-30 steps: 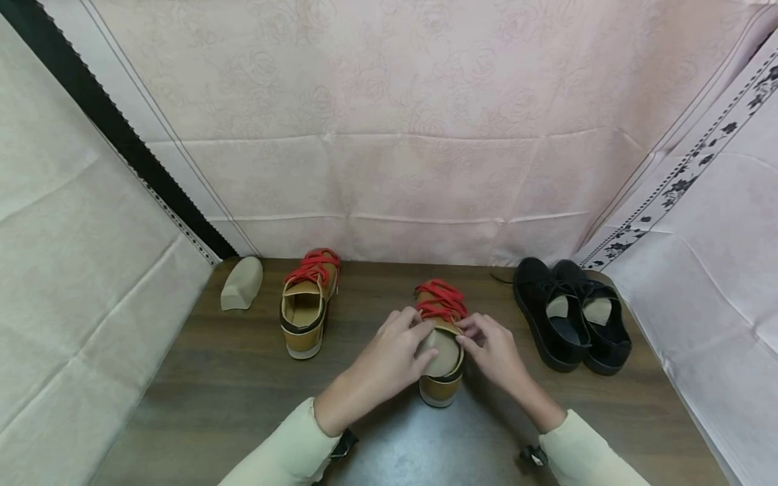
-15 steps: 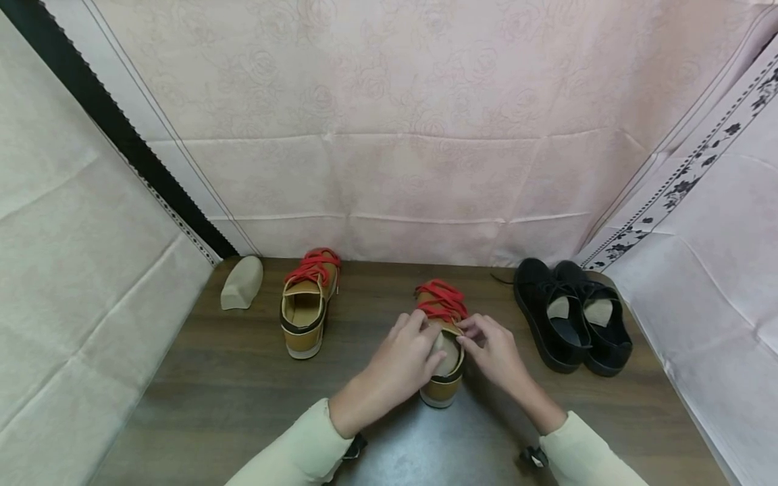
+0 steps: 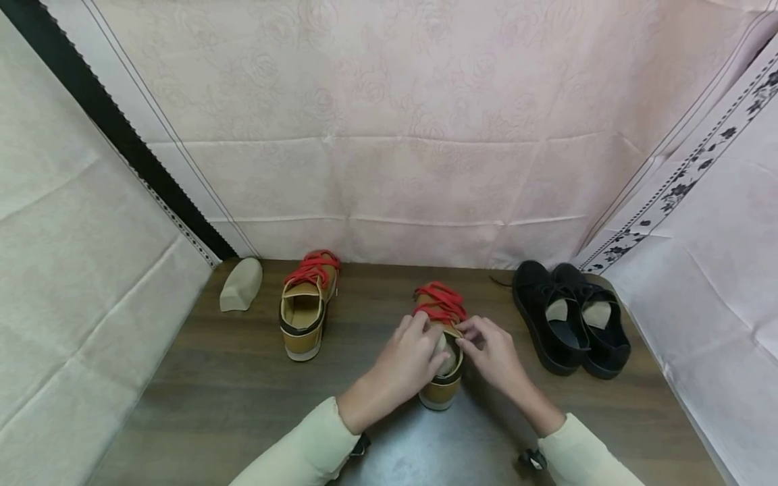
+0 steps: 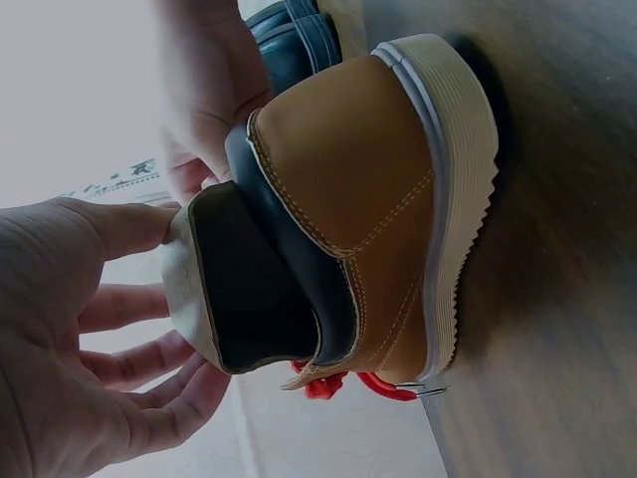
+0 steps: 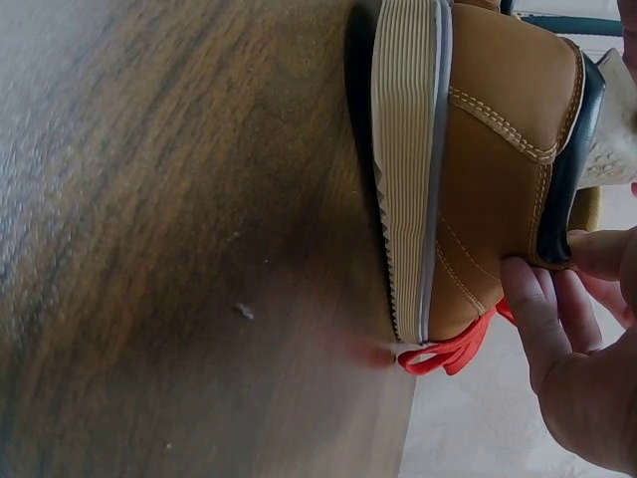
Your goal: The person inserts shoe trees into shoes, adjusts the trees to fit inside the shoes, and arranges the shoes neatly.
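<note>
Lying at ten o'clock on the surface (image 3: 237, 385) is a loose insert (image 3: 240, 286); at its three o'clock stands a tan shoe (image 3: 304, 331). The left hand (image 3: 404, 363) holds a second insert (image 4: 231, 289), partly inside a second tan shoe (image 3: 440, 393); the right hand (image 3: 489, 347) pinches that shoe's collar (image 5: 567, 171) at one o'clock. Black shoes (image 3: 543, 324) stand toward two o'clock.

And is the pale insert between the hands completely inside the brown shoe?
Partly out: in the left wrist view, the pale insert, held by the left hand, sticks out past the dark collar of the brown shoe.
</note>
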Available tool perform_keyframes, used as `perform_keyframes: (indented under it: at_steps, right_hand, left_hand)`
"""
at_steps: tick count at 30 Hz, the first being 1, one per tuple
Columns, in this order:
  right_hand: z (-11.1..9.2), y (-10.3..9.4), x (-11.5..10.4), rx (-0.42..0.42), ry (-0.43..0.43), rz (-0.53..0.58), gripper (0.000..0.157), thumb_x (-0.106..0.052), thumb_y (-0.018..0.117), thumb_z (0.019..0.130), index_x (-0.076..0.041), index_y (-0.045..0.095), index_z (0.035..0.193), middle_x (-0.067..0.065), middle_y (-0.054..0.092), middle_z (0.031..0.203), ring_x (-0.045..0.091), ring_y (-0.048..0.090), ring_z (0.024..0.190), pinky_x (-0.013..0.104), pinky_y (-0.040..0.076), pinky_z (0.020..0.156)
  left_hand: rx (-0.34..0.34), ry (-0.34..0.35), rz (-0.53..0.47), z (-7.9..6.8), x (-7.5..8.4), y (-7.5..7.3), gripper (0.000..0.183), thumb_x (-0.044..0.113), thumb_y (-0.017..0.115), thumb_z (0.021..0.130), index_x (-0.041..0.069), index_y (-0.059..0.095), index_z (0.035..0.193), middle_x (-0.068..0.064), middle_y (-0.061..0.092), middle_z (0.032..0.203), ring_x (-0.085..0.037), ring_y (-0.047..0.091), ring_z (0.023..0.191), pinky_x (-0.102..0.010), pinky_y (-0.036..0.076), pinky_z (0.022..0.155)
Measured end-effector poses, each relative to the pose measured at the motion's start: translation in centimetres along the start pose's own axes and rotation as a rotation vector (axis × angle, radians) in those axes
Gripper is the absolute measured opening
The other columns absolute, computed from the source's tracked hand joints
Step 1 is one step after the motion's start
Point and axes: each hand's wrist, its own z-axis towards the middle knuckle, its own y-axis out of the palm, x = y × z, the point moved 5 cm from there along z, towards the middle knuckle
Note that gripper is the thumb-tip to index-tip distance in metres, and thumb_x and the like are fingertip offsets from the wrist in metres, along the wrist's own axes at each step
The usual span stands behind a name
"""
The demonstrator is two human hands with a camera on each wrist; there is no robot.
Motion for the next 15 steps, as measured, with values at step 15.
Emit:
perform_keyframes:
  at_steps: [15]
  right_hand:
    - [-0.07, 0.11, -0.14, 0.008, -0.007, -0.002, 0.019, -0.007, 0.08, 0.09, -0.015, 0.072, 0.105, -0.002, 0.065, 0.088, 0.011, 0.066, 0.079, 0.031, 0.059, 0.072]
  left_hand:
    - [0.099, 0.048, 0.105, 0.23, 0.63, 0.99, 0.045, 0.041, 0.084, 0.086, 0.007, 0.074, 0.115, -0.01, 0.063, 0.106, -0.021, 0.062, 0.089, -0.03, 0.06, 0.076]
